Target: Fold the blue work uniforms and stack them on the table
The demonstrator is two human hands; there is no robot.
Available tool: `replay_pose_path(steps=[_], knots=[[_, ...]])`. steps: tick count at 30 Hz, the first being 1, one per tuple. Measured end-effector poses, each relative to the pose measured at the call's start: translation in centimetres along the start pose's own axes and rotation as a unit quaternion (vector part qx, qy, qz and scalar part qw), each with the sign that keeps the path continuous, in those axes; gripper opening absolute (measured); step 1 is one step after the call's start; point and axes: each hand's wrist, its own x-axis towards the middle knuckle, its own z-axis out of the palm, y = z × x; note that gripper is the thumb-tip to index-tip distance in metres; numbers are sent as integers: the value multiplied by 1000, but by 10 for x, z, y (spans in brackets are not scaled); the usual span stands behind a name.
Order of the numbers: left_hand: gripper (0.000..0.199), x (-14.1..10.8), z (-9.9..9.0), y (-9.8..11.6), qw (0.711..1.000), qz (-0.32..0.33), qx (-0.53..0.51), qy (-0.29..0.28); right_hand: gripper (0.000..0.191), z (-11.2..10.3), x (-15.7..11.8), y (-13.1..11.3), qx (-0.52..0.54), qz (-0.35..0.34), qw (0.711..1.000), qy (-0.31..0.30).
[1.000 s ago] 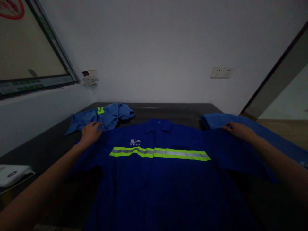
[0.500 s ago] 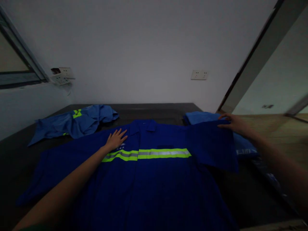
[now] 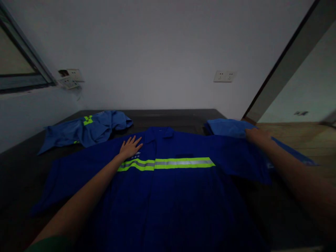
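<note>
Jacket (image 3: 181,196) of deep blue cloth lay spread on the dark counter (image 3: 181,113), front upward, its collar (image 3: 159,132) toward the pale wall (image 3: 157,52) and its lower part running out of view at the bottom. Both sleeves reached outward. Across the chest ran a reflective band (image 3: 185,162), yellow-green along its edges and silver in the middle, stepped slightly where the front closed and partly covered by the left forearm.

Left hand (image 3: 130,147) was open, palm down on the chest just above the band, fingers spread toward the collar; a small white logo (image 3: 137,154) showed just beside it. Right hand (image 3: 259,138) was at the upper edge of the right sleeve (image 3: 236,152), toward its outer end, but blur and shadow made it impossible to tell whether its fingers gripped the cloth.

Beyond the other sleeve lay a crumpled lighter blue garment (image 3: 91,129) with a yellow-green patch (image 3: 88,120). Folded lighter blue clothing (image 3: 227,127) sat behind the right sleeve, near that hand. A double socket (image 3: 225,76) was set in the wall, with more sockets (image 3: 70,79) near the window (image 3: 15,56) at the left.
</note>
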Motion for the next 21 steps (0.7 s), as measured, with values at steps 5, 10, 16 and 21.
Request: replay_pose_path(steps=[5,10,16,21], knots=[[63,-5,-3,4,1000,-5,-5,3,38,-8,-27,-125,26,-156,986,-46],[62,-10,-3,6,1000,-3,-6,23,62,4,-59,-250,164,-216,948,-169],[61,-4,2,4,998,4,-14,53,69,46,-65,-274,161,-180,952,-188],[61,19,1,10,999,9,-27,39,68,60,-42,-270,155,-181,956,-171]])
